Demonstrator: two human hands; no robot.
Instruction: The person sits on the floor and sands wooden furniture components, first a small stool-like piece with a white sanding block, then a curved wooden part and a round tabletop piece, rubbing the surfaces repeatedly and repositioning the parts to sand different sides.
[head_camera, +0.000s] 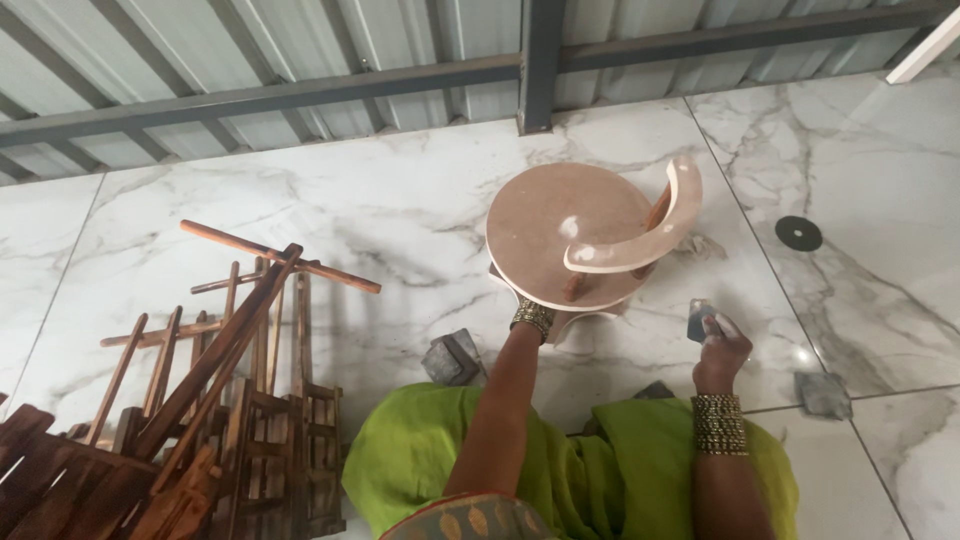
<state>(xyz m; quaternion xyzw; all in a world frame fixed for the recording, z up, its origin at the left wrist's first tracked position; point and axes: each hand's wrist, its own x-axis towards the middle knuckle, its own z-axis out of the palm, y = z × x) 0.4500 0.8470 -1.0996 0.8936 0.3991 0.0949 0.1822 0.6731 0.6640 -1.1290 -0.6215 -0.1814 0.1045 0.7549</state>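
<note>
Right grip (722, 350) pinches one sandpaper piece (699, 320) beside one stool (570, 235).

I see stacked gold bangles (719, 424) on both wrists, bare forearms, and bright green cloth (420, 455) with a patterned border.

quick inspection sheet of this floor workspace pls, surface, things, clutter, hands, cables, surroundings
surface: white marble-look tile floor, glossy
job's things: round wooden stool tipped over, curved piece across it; small grey piece in the right hand
clutter: pile of dark wooden parts at left; grey blocks; black disc
hands: left hand mostly hidden under the stool's edge; right hand closed on the grey piece
cables: nothing seen
surroundings: corrugated metal wall with grey frame
</note>
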